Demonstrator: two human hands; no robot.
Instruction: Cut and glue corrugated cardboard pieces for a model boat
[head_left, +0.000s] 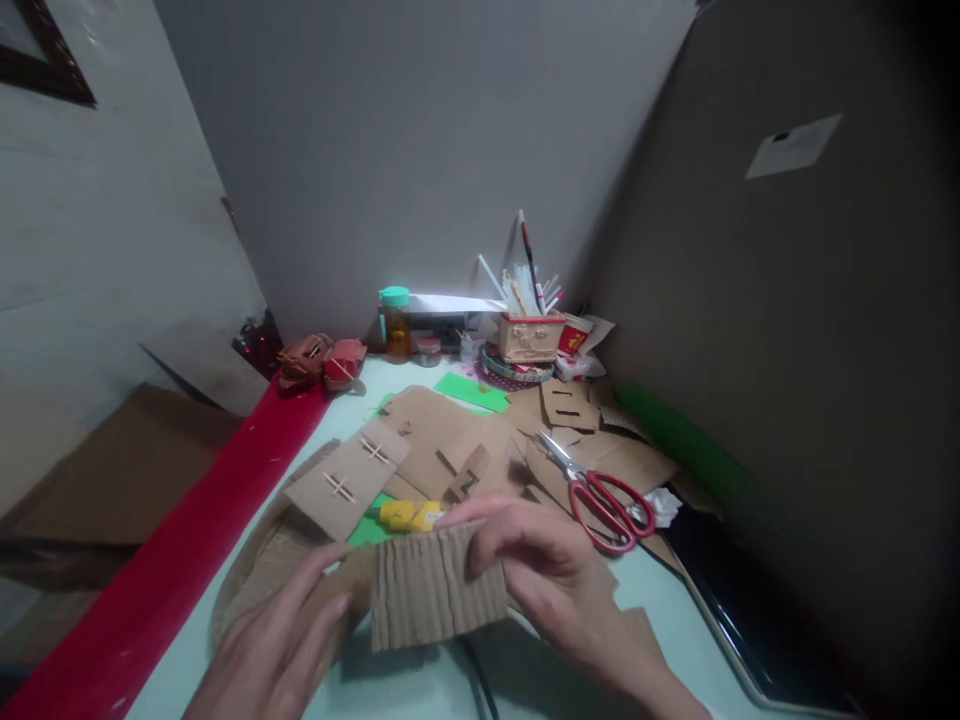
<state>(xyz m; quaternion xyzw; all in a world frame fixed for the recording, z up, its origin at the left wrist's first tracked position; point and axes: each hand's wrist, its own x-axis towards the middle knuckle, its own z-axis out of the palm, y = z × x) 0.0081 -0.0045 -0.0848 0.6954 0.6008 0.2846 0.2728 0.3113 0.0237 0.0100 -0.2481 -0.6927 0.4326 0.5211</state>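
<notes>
Both of my hands hold a ribbed piece of corrugated cardboard low in the head view. My left hand grips its left edge with fingers stretched along it. My right hand curls over its top right corner. Just beyond the piece lie a yellow object on green paper and a flat cardboard panel with small wooden sticks.
Red-handled scissors lie to the right on cardboard scraps. A pen holder, a teal-capped jar and small containers stand at the back. A red strip runs along the table's left edge. A big cardboard sheet leans on the right.
</notes>
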